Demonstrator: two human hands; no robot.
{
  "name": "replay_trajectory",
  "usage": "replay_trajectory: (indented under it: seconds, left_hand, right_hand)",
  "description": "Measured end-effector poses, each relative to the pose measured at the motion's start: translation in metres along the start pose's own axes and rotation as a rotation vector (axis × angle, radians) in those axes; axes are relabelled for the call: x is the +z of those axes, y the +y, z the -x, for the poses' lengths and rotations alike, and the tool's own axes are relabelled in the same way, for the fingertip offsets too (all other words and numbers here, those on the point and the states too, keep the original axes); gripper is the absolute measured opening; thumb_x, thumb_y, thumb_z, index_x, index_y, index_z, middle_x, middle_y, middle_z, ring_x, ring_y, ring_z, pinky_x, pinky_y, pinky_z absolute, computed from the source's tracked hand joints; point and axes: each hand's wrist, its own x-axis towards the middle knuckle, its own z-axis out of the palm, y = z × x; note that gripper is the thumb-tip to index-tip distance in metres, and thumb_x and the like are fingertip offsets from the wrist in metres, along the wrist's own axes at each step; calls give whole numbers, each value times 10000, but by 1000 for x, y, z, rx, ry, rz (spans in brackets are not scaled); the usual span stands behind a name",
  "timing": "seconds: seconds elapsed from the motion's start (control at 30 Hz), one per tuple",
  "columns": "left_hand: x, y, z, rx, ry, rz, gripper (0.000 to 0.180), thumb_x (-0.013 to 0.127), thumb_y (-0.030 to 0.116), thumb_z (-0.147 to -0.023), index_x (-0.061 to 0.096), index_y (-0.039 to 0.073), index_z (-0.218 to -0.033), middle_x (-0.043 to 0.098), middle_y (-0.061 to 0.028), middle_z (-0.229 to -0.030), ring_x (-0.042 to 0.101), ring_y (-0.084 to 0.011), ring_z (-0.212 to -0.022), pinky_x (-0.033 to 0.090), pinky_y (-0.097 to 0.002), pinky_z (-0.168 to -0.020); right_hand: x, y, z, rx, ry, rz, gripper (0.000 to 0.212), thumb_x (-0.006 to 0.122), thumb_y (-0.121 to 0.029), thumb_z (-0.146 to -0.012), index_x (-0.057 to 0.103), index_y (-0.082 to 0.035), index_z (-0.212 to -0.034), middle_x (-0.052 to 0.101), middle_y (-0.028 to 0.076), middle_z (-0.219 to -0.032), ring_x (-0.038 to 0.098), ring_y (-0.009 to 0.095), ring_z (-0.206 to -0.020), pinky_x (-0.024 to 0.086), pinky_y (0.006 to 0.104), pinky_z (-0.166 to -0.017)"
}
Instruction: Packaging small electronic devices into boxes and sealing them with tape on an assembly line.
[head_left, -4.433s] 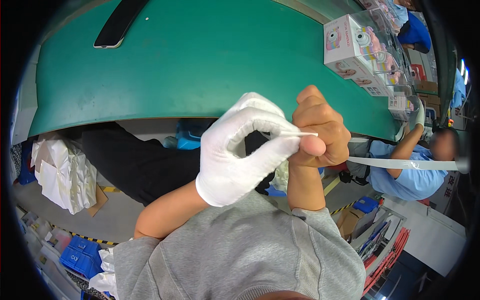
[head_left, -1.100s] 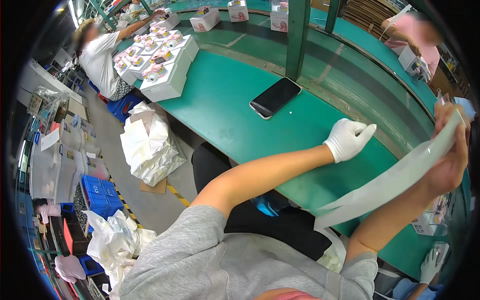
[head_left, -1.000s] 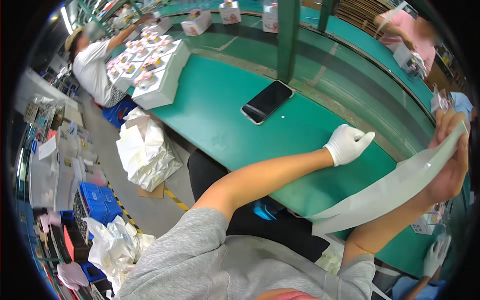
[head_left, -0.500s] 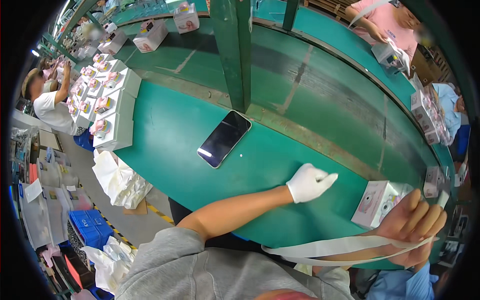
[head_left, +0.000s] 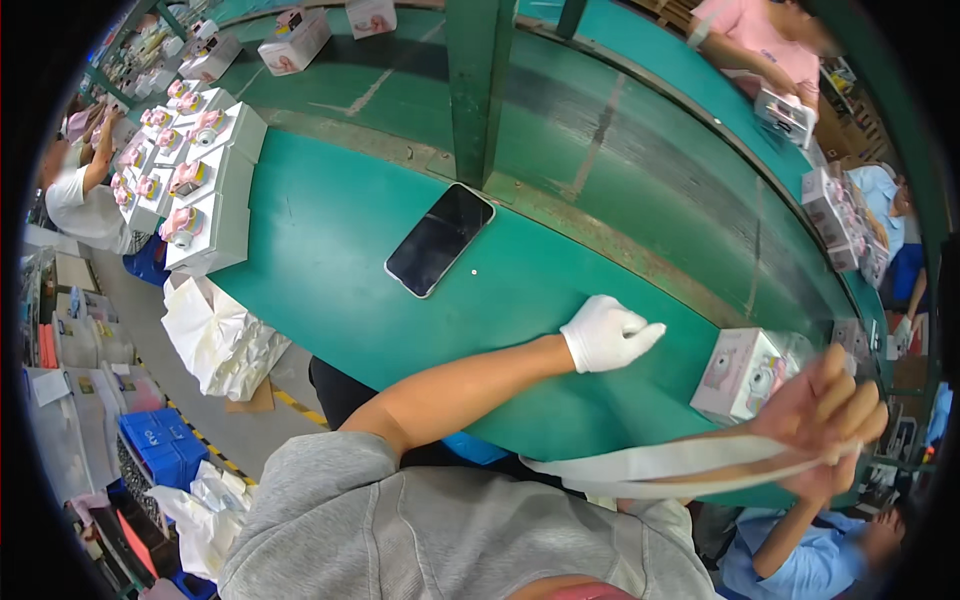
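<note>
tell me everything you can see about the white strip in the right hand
The white strip is long, narrow and flat, smooth and slightly see-through, like thin plastic or coated paper. Gripped in the bare right hand, it stretches leftward as two roughly level runs, hanging loosely and meeting at a bend just above the gray shirt in the picture. The part within the fingers is hidden, and blur softens its edges.

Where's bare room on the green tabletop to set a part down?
Largest patch: green tabletop between the white boxes and the phone. Smaller: between the gloved left hand and the boxed camera. Crowded: the left end, under white boxes topped with pink cameras, and the right, around the bare right hand and white strip.
</note>
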Motion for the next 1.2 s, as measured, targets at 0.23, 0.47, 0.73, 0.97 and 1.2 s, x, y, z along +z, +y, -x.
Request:
replay_trajectory:
  seconds: [0.23, 0.47, 0.73, 0.97, 1.2]
  left_hand:
    - [-4, -16, 0, -384, -106, 122, 594, 610, 404, -1006, 522, 19, -563, 433, -84, -503, 398, -107, -490, 360, -351, -496]
    - [-50, 33, 56, -408, -187, 5, 455, 620, 356, -996, 618, 21, -688, 590, -116, -614, 536, -211, -564, 456, -374, -598]
    - [-129, 23, 100, -65, 257, -962, 296, 709, 129, -825, 641, 10, -1087, 670, -170, -1150, 602, -358, -1155, 468, -453, -936]
    - [-129, 24, 101, -253, 100, -905, 238, 678, 100, -783, 602, -3, -984, 580, -266, -1360, 531, -369, -1277, 437, -468, -924]
    - [-127, 25, 102, -190, 129, -981, 185, 676, 91, -767, 565, 21, -897, 611, -251, -1339, 559, -351, -1204, 435, -472, -901]
  right_hand:
    - [1, -25, 46, 161, 138, 170, 236, 546, -182, -987, 366, -126, -845, 380, 17, -773, 327, 124, -647, 275, 330, -667]
    - [-73, -55, 167, 598, 265, 384, 162, 564, -167, -985, 482, -54, -904, 590, 129, -918, 540, 232, -846, 427, 362, -809]
    - [-118, -32, 252, 685, 459, 624, 83, 632, -67, -974, 561, -30, -950, 626, 30, -945, 550, 91, -803, 441, 247, -741]
    - [-105, -30, 254, 702, 335, 807, 77, 617, -50, -982, 573, -27, -924, 611, 13, -898, 519, 62, -779, 413, 221, -710]
    - [-110, -30, 253, 692, 404, 811, 74, 629, -31, -965, 574, -17, -918, 608, 15, -890, 526, 66, -773, 415, 224, -698]
